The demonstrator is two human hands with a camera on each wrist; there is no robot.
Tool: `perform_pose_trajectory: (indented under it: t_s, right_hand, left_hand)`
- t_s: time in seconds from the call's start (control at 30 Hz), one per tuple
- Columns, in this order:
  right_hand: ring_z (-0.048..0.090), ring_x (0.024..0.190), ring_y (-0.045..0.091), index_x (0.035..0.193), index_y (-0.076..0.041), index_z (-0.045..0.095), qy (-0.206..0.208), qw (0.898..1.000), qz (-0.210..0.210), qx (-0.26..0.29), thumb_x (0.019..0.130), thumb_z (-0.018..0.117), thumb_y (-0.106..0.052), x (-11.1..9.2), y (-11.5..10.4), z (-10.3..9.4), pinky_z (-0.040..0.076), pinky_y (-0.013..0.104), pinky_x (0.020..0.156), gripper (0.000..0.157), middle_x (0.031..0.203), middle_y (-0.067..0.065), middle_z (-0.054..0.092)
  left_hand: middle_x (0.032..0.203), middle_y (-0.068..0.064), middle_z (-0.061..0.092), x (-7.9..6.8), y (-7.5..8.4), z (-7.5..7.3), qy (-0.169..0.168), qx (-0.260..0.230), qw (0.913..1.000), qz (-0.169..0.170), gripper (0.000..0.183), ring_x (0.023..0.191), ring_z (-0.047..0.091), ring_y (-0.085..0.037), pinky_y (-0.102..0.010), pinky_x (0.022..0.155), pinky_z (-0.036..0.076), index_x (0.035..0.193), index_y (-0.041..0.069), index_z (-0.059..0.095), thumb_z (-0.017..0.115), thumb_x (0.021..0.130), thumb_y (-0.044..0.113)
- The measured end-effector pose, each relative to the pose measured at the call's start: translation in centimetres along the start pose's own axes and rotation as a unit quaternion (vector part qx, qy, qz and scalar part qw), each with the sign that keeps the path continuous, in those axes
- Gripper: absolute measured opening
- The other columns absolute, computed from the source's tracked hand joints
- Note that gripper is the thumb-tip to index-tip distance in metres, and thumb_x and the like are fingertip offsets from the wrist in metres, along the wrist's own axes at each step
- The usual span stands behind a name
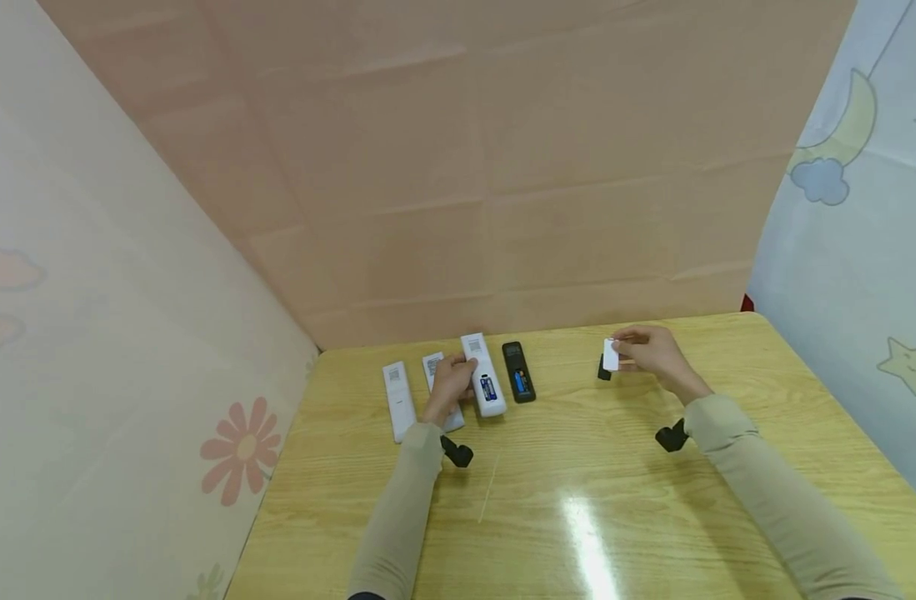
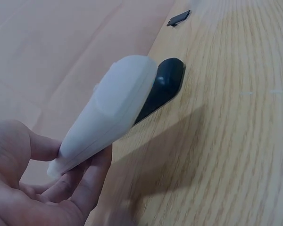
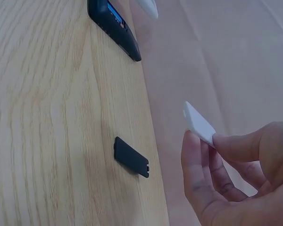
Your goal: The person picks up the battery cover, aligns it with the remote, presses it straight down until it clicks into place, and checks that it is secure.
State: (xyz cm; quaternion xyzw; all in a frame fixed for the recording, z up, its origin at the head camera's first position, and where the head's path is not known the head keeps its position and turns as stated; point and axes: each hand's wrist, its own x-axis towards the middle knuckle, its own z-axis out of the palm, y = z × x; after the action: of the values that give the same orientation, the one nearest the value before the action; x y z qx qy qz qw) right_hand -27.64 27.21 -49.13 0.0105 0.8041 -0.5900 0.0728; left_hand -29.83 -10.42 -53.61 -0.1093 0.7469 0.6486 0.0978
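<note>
In the head view my left hand [image 1: 452, 385] grips a white remote control [image 1: 482, 363] by its side, back up, with its battery bay uncovered and batteries [image 1: 488, 388] inside. The left wrist view shows thumb and fingers around that white remote [image 2: 108, 103], held above the table. My right hand [image 1: 653, 348] pinches a small white battery cover [image 1: 611, 355] between thumb and fingers, raised over the table. Below it lies a black battery cover [image 3: 131, 157]. Between the hands a black remote control [image 1: 518, 372] lies back up, its bay uncovered, with a blue battery [image 1: 521, 381] visible.
Two more white remotes lie to the left: one at the far left [image 1: 399, 402], the other [image 1: 432, 364] partly hidden behind my left hand. The wooden table [image 1: 548, 467] meets a brownish-pink backdrop [image 1: 503, 208] along its far edge. Patterned sheets hang at both sides.
</note>
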Motion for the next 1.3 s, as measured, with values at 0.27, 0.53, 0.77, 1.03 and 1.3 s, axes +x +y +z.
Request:
perform_pose_trajectory:
  t_s: [0.27, 0.53, 0.77, 1.03, 1.3]
  right_hand:
    - [0.064, 0.109, 0.038, 0.138, 0.008, 0.052, -0.007, 1.000, -0.002, 0.008, 0.103, 0.058, -0.017, -0.4, -0.7, 0.5, 0.057, 0.043, 0.088, 0.042, 0.134, 0.031, 0.050]
    - [0.064, 0.104, 0.038, 0.134, 0.008, 0.055, -0.003, 1.000, -0.015, 0.015, 0.103, 0.059, -0.015, -0.7, -1.5, 1.4, 0.055, 0.049, 0.092, 0.039, 0.130, 0.031, 0.052]
    - [0.064, 0.101, 0.036, 0.135, 0.008, 0.055, -0.004, 0.999, -0.026, 0.019, 0.102, 0.059, -0.014, -0.9, -2.7, 1.8, 0.058, 0.044, 0.087, 0.039, 0.130, 0.030, 0.050]
    - [0.065, 0.097, 0.029, 0.133, 0.005, 0.059, 0.015, 0.998, -0.053, 0.013, 0.101, 0.062, -0.018, -0.7, -2.8, 2.2, 0.059, 0.044, 0.084, 0.039, 0.126, 0.026, 0.053]
    - [0.065, 0.095, 0.026, 0.131, 0.005, 0.060, 0.020, 0.997, -0.072, 0.019, 0.101, 0.062, -0.020, -1.3, -3.5, 2.7, 0.061, 0.038, 0.078, 0.039, 0.124, 0.023, 0.054]
  left_hand:
    - [0.107, -0.008, 0.071, -0.5, 0.1, -0.1, -0.008, -0.007, 0.9999, 0.007, 0.051, 0.081, 0.069, -0.019, -0.039, 0.070, 0.058, 0.143, 0.007, 0.052, 0.061, 0.101, 0.034]
    - [0.100, -0.008, 0.072, -1.0, 0.3, -0.5, -0.019, -0.005, 0.9998, 0.011, 0.054, 0.067, 0.060, -0.020, -0.040, 0.063, 0.051, 0.145, 0.006, 0.050, 0.061, 0.101, 0.036]
    - [0.103, -0.008, 0.072, -0.9, 0.6, -0.1, -0.017, -0.012, 0.9997, 0.015, 0.054, 0.079, 0.066, -0.024, -0.043, 0.069, 0.055, 0.144, 0.004, 0.052, 0.061, 0.101, 0.035]
    - [0.109, -0.009, 0.070, -0.9, 0.8, 0.3, -0.026, -0.022, 0.9994, 0.010, 0.053, 0.087, 0.069, -0.020, -0.046, 0.080, 0.058, 0.142, 0.002, 0.052, 0.062, 0.100, 0.034]
    - [0.109, -0.009, 0.069, -1.1, 1.1, 0.6, -0.024, -0.034, 0.9991, 0.014, 0.052, 0.091, 0.069, -0.021, -0.046, 0.083, 0.057, 0.141, 0.003, 0.054, 0.063, 0.100, 0.035]
